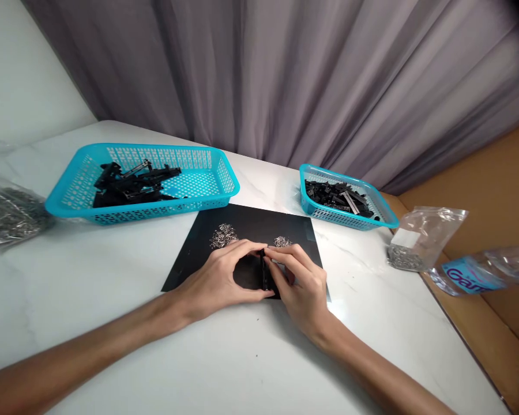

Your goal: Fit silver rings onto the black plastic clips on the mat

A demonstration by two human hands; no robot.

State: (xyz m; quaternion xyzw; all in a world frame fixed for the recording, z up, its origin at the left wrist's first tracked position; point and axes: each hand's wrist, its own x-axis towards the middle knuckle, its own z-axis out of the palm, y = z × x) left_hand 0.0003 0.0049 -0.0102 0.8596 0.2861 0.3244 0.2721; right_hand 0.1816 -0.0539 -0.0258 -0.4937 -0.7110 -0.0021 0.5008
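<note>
1. As I watch remotely, my left hand [216,281], curved wide, grips a black part [264,274] end to end.
2. My right hand [305,285] pinches its side over the mat [190,253].
3. White table [225,357]; curtain [263,75] behind.

The single view came from a camera worn on the person's head, above the near side of the white table surface [259,369], facing forward and steeply enough down to look onto its top. It stood close over the left hand [218,279] and right hand [305,288], seen from behind and above near the middle of the view. Past them it took in the surface's far edge and far left corner, with a grey curtain [259,69] rising beyond. The far edge sloped downward left to right, while the right edge spread outward as it came nearer.
</note>
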